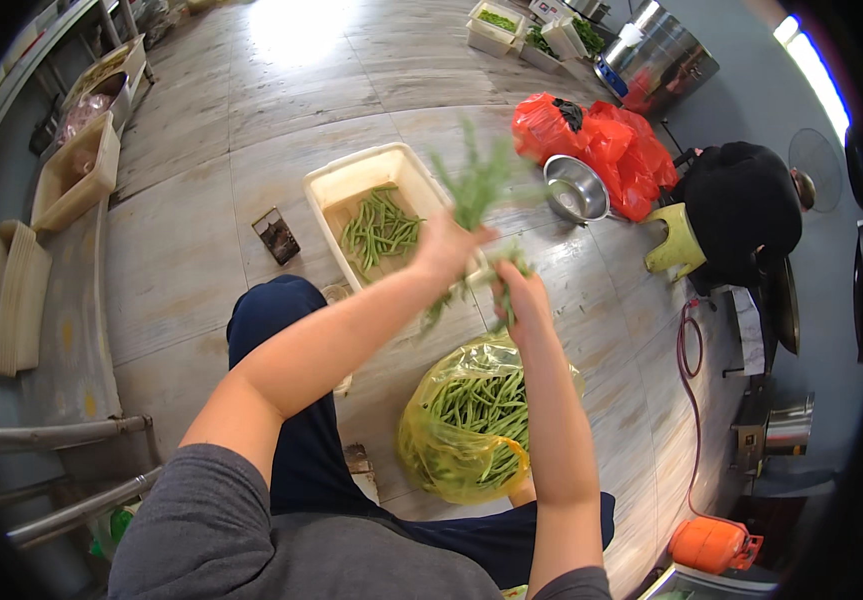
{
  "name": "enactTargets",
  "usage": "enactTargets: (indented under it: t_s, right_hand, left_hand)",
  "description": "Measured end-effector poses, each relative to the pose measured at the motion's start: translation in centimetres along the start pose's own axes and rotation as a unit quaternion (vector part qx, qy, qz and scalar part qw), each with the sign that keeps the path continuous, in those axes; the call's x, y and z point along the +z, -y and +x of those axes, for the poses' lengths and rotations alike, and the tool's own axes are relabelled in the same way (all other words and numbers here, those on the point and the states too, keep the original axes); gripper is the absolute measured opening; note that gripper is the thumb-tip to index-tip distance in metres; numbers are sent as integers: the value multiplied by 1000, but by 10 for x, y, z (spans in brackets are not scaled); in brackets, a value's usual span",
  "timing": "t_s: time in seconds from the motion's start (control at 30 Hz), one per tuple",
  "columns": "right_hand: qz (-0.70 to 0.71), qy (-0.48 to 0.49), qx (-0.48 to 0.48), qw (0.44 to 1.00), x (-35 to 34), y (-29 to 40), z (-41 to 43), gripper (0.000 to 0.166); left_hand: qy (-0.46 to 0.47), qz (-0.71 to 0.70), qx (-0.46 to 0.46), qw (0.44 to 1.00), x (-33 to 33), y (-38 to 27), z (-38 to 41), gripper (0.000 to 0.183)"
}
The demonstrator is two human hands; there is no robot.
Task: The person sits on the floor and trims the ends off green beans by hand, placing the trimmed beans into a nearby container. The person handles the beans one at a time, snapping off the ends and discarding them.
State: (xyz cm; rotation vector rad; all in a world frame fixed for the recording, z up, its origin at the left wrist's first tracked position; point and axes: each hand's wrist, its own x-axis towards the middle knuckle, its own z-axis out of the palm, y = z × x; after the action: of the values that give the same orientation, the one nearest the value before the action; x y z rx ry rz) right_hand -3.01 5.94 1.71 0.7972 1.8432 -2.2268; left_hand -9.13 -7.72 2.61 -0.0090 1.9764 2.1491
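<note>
A bunch of green beans (480,180), blurred by motion, is gripped in my left hand (450,247) over the right edge of a cream plastic tub (420,169). Just right of it, my right hand (523,296) is closed around more green beans (506,304). Loose green beans (379,229) lie on the tub's floor. Below my hands stands a yellow plastic bag (420,450), its mouth spread, full of green beans (480,405); my right forearm passes over its right side.
A steel bowl (576,189) sits beside red plastic bags (619,150) at the upper right. A phone-like dark object (276,236) lies on the floor left of the tub. A green stool (674,238), a hose (683,367) and an orange gas cylinder (709,545) are at right.
</note>
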Motion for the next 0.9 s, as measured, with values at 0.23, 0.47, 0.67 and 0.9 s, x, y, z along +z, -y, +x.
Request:
enactTargets:
  t_s: [0.23,0.47,0.67,0.9]
  right_hand:
    - [115,-9,11,993,37,23,51,48]
    - [30,25,-100,994,-25,24,-34,31]
    - [210,-32,-105,972,-77,18,-82,19]
    - [-53,-147,-189,969,-111,13,-128,7]
  left_hand:
    - [-47,-125,-120,984,-61,-3,27,12]
    - [165,-146,-194,956,-16,-14,-15,20]
    - [350,-41,-188,917,28,2,-55,23]
    - [399,46,-183,898,57,8,-76,23]
